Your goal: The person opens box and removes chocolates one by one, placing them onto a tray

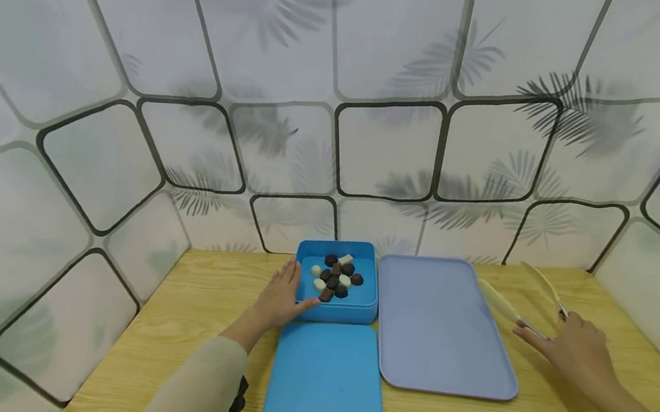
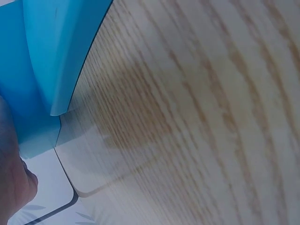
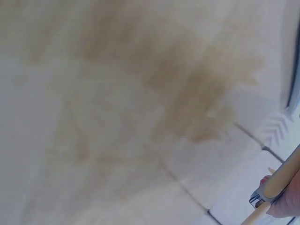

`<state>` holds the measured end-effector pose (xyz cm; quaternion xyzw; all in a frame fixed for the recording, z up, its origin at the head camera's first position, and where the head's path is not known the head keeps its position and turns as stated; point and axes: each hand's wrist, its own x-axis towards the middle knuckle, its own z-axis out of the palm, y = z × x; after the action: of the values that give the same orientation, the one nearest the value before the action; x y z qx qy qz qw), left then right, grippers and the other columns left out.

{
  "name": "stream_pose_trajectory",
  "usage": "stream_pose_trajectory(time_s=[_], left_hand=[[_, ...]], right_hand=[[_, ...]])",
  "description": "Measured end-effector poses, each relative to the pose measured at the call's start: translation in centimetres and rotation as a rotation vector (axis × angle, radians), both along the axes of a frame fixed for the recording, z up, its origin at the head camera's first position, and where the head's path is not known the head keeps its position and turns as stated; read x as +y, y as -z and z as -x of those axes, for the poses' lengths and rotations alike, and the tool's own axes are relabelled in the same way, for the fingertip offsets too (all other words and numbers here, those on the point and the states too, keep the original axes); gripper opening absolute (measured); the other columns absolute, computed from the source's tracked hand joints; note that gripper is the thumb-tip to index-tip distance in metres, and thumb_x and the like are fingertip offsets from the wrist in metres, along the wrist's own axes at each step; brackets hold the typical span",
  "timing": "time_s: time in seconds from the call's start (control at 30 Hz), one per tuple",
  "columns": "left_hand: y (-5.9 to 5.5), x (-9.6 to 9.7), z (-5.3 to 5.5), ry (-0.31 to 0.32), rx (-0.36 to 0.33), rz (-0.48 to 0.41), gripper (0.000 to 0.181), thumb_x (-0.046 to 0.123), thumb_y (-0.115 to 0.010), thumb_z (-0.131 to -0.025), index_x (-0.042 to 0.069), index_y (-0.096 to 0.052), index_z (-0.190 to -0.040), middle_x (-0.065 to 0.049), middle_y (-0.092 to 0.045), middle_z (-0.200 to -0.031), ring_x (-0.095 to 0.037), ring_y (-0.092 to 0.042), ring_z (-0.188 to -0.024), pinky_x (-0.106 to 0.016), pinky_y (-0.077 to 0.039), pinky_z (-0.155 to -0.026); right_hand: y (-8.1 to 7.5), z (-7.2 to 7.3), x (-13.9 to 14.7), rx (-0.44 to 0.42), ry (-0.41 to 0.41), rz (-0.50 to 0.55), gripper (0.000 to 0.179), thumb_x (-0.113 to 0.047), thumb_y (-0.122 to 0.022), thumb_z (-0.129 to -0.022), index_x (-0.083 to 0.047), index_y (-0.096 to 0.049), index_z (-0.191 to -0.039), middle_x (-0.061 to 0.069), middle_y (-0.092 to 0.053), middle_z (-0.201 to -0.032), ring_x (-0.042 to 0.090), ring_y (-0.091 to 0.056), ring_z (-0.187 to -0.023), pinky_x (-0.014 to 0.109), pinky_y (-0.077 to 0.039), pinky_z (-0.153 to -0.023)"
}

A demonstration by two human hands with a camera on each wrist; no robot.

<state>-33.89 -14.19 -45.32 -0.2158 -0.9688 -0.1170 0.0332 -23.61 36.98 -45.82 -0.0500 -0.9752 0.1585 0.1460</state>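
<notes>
My left hand (image 1: 281, 296) rests against the left side of a blue box (image 1: 349, 313), fingers straight along its wall and thumb at the front corner. Dark, brown and white pieces that look like chocolates (image 1: 333, 280) lie in that box. In the left wrist view, part of the hand (image 2: 14, 173) shows beside the blue wall. Over the table's right side, my right hand (image 1: 581, 349) grips tongs (image 1: 500, 302) with cream tips and metal arms. The tips stand wide apart with nothing between them. Only a piece of the tongs (image 3: 281, 173) appears in the right wrist view.
A flat blue lid (image 1: 326, 385) lies in front of the box. Right of both is a lavender tray (image 1: 444, 323), between the box and the tongs. All stand on a wood-grain table (image 1: 173, 350), with a patterned cloth wall (image 1: 389, 149) behind and at the sides.
</notes>
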Motion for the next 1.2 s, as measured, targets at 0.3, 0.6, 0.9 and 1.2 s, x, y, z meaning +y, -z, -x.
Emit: stream_pose_trajectory(time_s=[0.3, 0.6, 0.9, 1.2], left_hand=[[-0.1, -0.1, -0.1, -0.011, -0.011, 0.002, 0.093, 0.058, -0.047, -0.092, -0.008, -0.014, -0.148, -0.024, -0.008, -0.156, -0.037, -0.009, -0.145, -0.05, -0.013, -0.116], [-0.2, -0.4, -0.2, -0.017, -0.032, -0.016, 0.094, 0.058, -0.048, -0.092, -0.009, -0.011, -0.147, -0.024, -0.006, -0.156, -0.036, -0.008, -0.145, -0.05, -0.013, -0.116], [0.1, -0.5, 0.1, -0.014, -0.034, -0.018, 0.1, 0.064, -0.043, -0.09, -0.009, -0.007, -0.148, -0.023, -0.005, -0.157, -0.035, -0.007, -0.145, -0.047, -0.012, -0.117], [0.1, 0.0, 0.0, -0.039, -0.074, -0.076, 0.101, 0.064, -0.046, -0.089, -0.006, -0.005, -0.149, -0.021, -0.002, -0.157, -0.041, -0.01, -0.143, -0.05, -0.016, -0.115]], right_hand=[[-1.9, 0.7, -1.9, 0.074, -0.059, -0.032, 0.105, -0.064, -0.065, -0.077, 0.033, -0.04, -0.11, 0.049, -0.048, -0.095, 0.06, -0.047, -0.086, 0.063, -0.03, -0.084], [-3.8, 0.9, -4.0, 0.083, -0.111, -0.098, 0.108, -0.066, -0.067, -0.072, 0.027, -0.039, -0.119, 0.046, -0.05, -0.106, 0.063, -0.044, -0.095, 0.066, -0.036, -0.083], [-5.9, 0.7, -7.2, 0.077, -0.177, -0.17, 0.108, -0.069, -0.066, -0.071, 0.025, -0.043, -0.118, 0.043, -0.053, -0.105, 0.059, -0.049, -0.096, 0.063, -0.043, -0.082], [-7.7, 1.1, -10.2, 0.114, -0.234, -0.202, 0.108, -0.07, -0.068, -0.067, 0.02, -0.045, -0.12, 0.037, -0.058, -0.099, 0.053, -0.054, -0.09, 0.057, -0.047, -0.073]])
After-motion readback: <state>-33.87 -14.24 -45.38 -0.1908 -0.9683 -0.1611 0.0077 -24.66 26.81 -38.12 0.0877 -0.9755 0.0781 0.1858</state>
